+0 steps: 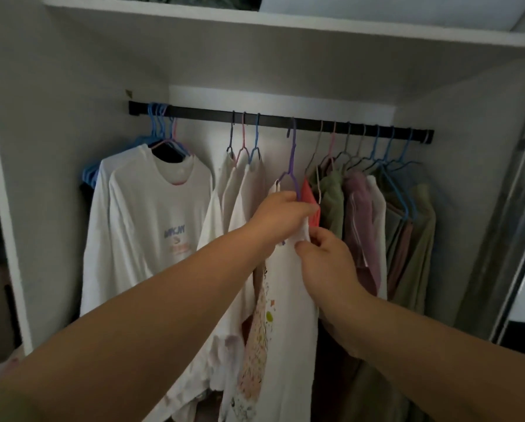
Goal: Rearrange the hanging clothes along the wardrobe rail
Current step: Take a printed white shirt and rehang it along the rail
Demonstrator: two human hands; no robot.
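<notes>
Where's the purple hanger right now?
In the head view, the purple hanger hangs mid-rail, between three white garments to its left and the red garment to its right.

Both forearms are bare, no sleeve in view behind either grip; the left hand and right hand wear no gloves, rings or watch.

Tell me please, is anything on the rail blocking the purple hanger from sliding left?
Bare rail lies just left of the purple hanger; further left three hangers with white tops would stop it.
</notes>
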